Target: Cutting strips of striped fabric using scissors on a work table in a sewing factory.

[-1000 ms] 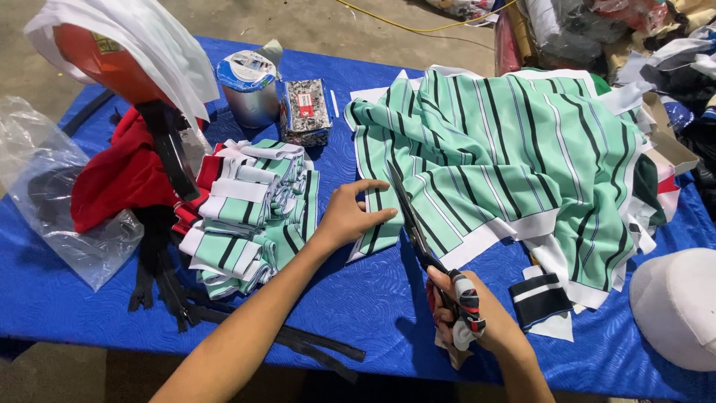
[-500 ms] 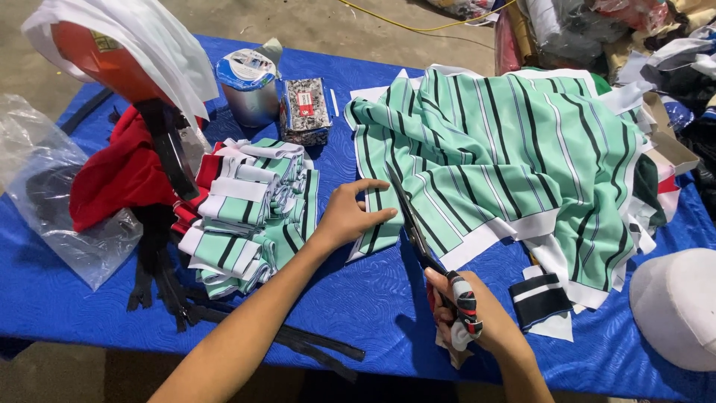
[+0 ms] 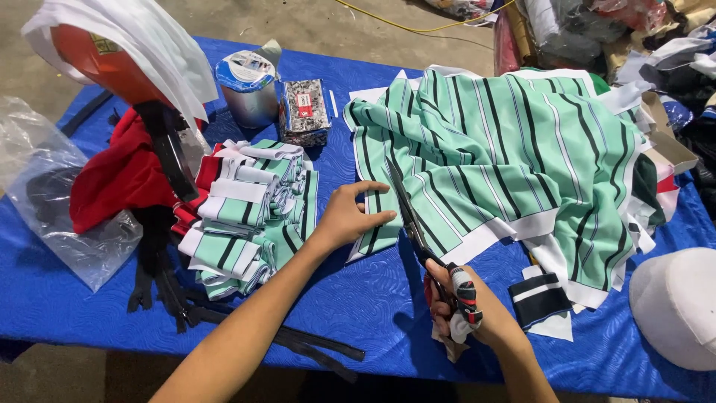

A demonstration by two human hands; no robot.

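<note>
The left hand [image 3: 349, 216] is laid palm-down, fingers spread, on the edge of the striped cloth [image 3: 507, 157]. The scissors [image 3: 418, 231] are gripped by the curled fingers of the right hand [image 3: 466, 313]. Their long blades are pointed up and away, just right of the left fingertips, over the cloth's edge.

Folded pieces [image 3: 250, 213] lie left of the spread fabric [image 3: 514, 160], on the table [image 3: 358, 298].
</note>
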